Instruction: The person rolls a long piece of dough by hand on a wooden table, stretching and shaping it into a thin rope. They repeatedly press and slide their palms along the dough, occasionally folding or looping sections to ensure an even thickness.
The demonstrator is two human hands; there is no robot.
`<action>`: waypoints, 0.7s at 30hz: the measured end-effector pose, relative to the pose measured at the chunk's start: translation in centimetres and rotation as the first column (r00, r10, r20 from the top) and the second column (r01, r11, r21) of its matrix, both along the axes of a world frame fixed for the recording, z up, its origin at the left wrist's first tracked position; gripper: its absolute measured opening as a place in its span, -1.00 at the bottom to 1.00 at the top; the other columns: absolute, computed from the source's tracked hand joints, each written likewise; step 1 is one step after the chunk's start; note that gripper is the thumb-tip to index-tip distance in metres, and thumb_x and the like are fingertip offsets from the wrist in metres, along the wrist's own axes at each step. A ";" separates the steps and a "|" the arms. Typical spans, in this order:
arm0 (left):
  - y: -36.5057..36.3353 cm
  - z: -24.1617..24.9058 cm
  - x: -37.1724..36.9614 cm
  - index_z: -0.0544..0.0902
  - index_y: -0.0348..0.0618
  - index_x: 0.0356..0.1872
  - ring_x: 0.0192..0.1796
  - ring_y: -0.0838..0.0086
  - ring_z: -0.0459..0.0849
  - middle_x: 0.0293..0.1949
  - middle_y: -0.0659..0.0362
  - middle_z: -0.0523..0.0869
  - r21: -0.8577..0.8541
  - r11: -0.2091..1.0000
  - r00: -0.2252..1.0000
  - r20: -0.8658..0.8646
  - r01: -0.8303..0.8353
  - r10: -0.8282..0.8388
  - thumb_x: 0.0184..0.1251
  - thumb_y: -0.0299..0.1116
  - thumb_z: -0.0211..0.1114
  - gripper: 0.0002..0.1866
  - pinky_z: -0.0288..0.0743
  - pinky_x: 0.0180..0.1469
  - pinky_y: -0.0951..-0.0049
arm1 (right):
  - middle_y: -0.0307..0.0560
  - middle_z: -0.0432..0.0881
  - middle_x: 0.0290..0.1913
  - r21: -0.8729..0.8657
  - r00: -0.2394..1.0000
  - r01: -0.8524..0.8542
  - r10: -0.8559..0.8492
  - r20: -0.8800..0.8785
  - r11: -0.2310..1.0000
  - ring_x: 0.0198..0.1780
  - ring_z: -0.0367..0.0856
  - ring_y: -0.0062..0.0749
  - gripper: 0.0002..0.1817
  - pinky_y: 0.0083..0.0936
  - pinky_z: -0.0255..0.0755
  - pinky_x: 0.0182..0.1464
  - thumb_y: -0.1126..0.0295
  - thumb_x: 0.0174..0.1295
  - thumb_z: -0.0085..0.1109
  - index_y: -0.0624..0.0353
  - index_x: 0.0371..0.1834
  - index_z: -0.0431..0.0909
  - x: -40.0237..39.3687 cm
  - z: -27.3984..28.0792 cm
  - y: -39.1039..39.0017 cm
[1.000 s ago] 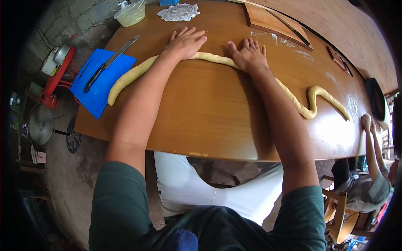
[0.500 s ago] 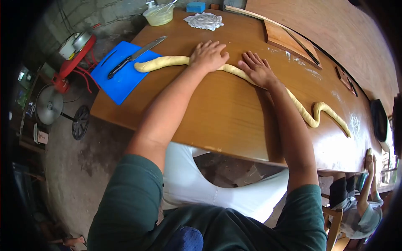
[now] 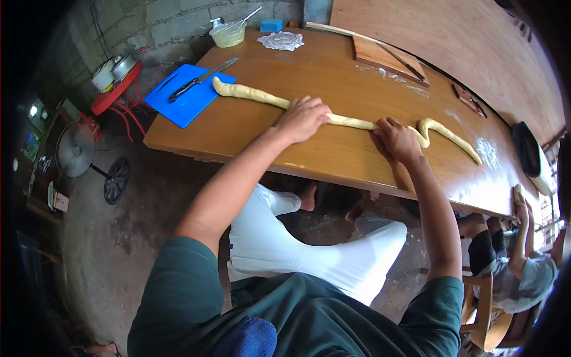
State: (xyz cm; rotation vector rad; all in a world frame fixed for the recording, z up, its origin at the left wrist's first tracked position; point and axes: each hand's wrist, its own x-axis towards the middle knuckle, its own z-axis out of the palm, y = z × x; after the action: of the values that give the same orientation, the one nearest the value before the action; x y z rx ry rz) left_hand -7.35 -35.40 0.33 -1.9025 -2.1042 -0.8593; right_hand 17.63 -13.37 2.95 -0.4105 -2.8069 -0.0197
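A long pale-yellow rope of dough (image 3: pixel 351 121) lies across the brown wooden table (image 3: pixel 262 143). Its left end touches or overlaps the edge of a blue cutting board (image 3: pixel 185 112), while the right part bends into an S-curve. My left hand (image 3: pixel 302 119) has its fingers curled over the rope left of the middle. Farther right, just before the bend, my right hand (image 3: pixel 398 140) grips the same rope with bent fingers. The dough under both palms is hidden. On the board rests a black-handled knife (image 3: pixel 199 80), its blade pointing away to the right.
At the far edge stand a tub with a whisk (image 3: pixel 229 35), a crumpled white plastic sheet (image 3: pixel 281 40) and a blue block (image 3: pixel 271 25). A wooden board (image 3: pixel 389 59) lies far right, near flour smears. Another person (image 3: pixel 517 268) sits at the right, hands on the table.
Both hands have come nearer to me and closed from flat, spread fingers to curled around the dough. The rope's middle has shifted toward me and looks straighter; its left end now turns up.
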 end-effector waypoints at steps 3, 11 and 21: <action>2.8 0.0 4.6 0.77 -0.02 0.15 0.16 0.10 0.64 0.05 0.12 0.71 -0.015 0.993 0.993 0.021 0.120 -0.119 0.63 -0.22 0.28 -0.75 0.48 0.26 0.08 | 0.00 0.70 -0.09 0.029 0.996 0.091 -0.091 0.004 0.995 -0.09 0.80 0.10 -0.72 -0.01 0.68 -0.06 0.05 0.58 0.17 0.01 0.03 0.61 5.0 -0.2 2.7; 1.7 0.6 2.1 0.40 0.04 0.65 0.59 0.16 0.46 0.54 0.08 0.56 -0.204 0.979 0.988 -0.151 0.011 -0.042 0.76 -0.02 0.04 -0.42 0.04 0.72 -0.09 | 0.16 0.59 0.40 0.108 0.958 0.288 -0.287 -0.025 0.952 0.49 0.49 0.06 -0.48 -0.08 0.39 0.55 0.32 0.41 0.28 0.22 0.41 0.56 7.1 0.9 -0.1; 2.4 -0.3 -2.0 0.27 0.19 0.75 0.77 0.25 0.18 0.73 0.20 0.30 -0.303 0.939 0.983 -0.135 -0.162 0.126 0.84 0.09 -0.29 -0.37 -0.28 0.80 -0.05 | 0.36 -0.03 0.80 -0.251 0.944 0.322 -0.289 0.159 0.913 0.83 -0.18 0.18 0.13 -0.03 -0.36 0.82 -0.47 0.59 -0.60 0.44 0.76 0.02 -11.6 -1.3 -7.2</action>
State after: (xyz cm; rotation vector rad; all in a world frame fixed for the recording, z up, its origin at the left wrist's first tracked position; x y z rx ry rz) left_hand -9.40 -32.97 0.04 -1.8517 -2.3875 -0.3940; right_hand 6.01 -20.57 1.63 -0.9431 -2.8360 0.2887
